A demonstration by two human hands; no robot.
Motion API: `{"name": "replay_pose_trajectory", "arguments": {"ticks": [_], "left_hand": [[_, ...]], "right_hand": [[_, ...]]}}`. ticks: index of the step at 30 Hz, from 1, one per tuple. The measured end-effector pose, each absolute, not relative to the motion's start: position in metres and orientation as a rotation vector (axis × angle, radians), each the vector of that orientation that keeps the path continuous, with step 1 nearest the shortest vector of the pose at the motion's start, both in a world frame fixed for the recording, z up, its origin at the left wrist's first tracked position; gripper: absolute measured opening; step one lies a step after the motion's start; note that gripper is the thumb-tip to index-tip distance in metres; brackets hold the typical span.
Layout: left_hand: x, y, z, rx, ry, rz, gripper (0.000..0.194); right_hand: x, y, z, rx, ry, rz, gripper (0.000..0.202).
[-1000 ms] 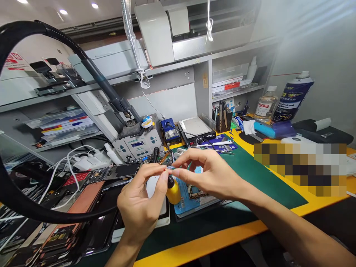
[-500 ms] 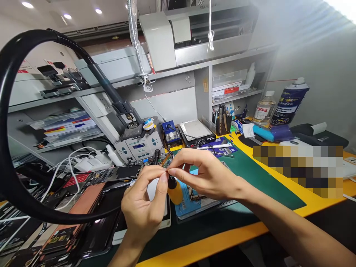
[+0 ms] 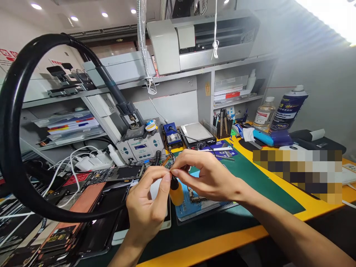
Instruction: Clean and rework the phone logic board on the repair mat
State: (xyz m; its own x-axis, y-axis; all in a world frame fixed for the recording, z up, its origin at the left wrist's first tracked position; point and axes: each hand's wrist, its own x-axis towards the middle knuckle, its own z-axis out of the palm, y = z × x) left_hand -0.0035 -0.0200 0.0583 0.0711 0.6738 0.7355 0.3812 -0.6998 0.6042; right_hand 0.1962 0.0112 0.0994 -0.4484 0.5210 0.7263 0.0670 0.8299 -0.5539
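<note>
Head view: pinched narrow, left hand and right hand, on a tiny piece mostly hidden between meeting fingertips. Just below, a yellow bottle. Farther out, tools in a black cup, liquid in a clear bottle. Underneath, green mat on yellow desk; behind, grey shelves.

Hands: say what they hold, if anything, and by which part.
Left hand and right hand pinch close together; their fingers hide anything between, so item and hold cannot be told.
</note>
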Motion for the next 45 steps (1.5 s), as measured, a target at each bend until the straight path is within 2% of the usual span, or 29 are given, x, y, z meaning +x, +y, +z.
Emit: {"name": "replay_pose_trajectory", "arguments": {"ticks": [5,16,23,30,33,35,39,42,45], "left_hand": [[-0.004,-0.02,0.061,2.103,1.068,1.653,0.012],[-0.003,-0.022,0.071,2.125,1.103,1.643,0.013],[-0.003,-0.019,0.069,2.102,1.091,1.658,0.012],[0.001,-0.019,0.065,2.033,1.068,1.64,0.011],[0.001,-0.02,0.065,2.013,1.03,1.622,0.013],[0.001,-0.02,0.065,2.003,1.006,1.624,0.011],[0.001,-0.019,0.066,1.987,0.994,1.641,0.009],[0.001,-0.019,0.066,1.984,0.994,1.632,0.012],[0.002,-0.019,0.066,1.979,0.987,1.617,0.012]], "right_hand": [[0.194,0.014,0.095,-0.374,-1.985,0.413,0.007],[0.193,0.015,0.094,-0.339,-1.96,0.35,0.005],[0.189,0.01,0.095,-0.421,-1.937,0.298,0.01],[0.202,0.003,0.102,-0.648,-1.923,0.716,0.013],[0.208,0.001,0.1,-0.748,-1.989,0.848,0.024],[0.208,0.0,0.097,-0.797,-2.076,0.887,0.026],[0.203,0.0,0.09,-0.786,-2.205,0.918,0.007],[0.198,-0.001,0.087,-0.828,-2.168,0.987,0.008],[0.195,-0.003,0.084,-0.92,-2.111,0.965,0.018]]}}
